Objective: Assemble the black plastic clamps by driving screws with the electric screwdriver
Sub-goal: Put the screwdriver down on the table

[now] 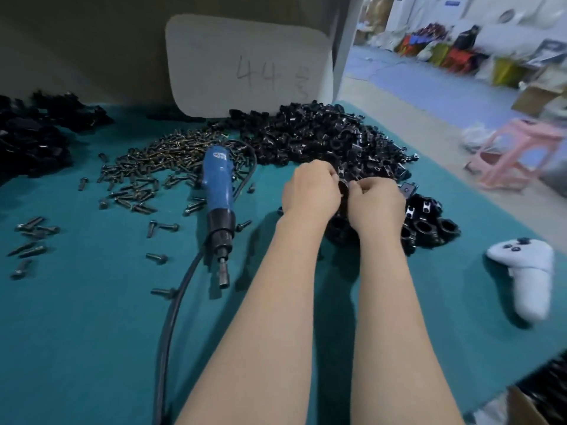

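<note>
Left hand [310,191] and right hand [376,204], brought together above the right half of the bench [92,332]. The curled fingers of both pinch one black plastic clamp [343,188] between them, just in front of the large heap of clamp parts [322,133] at the far edge. Only a dark ring of the clamp shows between the fingertips; whether its halves are mated cannot be told.

The electric screwdriver [216,191] lies untouched left of the hands, bit towards the near edge, with its cable [171,317] trailing to the near edge. Loose screws [171,157] spread beyond and to the left of it. A smaller cluster of clamps [426,228] sits just right of the right hand, and a white controller [521,271] lies near the right edge.

Handling, as judged: the clamp is probably light, rigid and smooth-moulded, so it may twist under driving torque. It is best held by the outer flanks of the ring, leaving the screw hole clear. The screws are small and likely to roll. The screwdriver looks heavier and is best gripped round its blue barrel.
</note>
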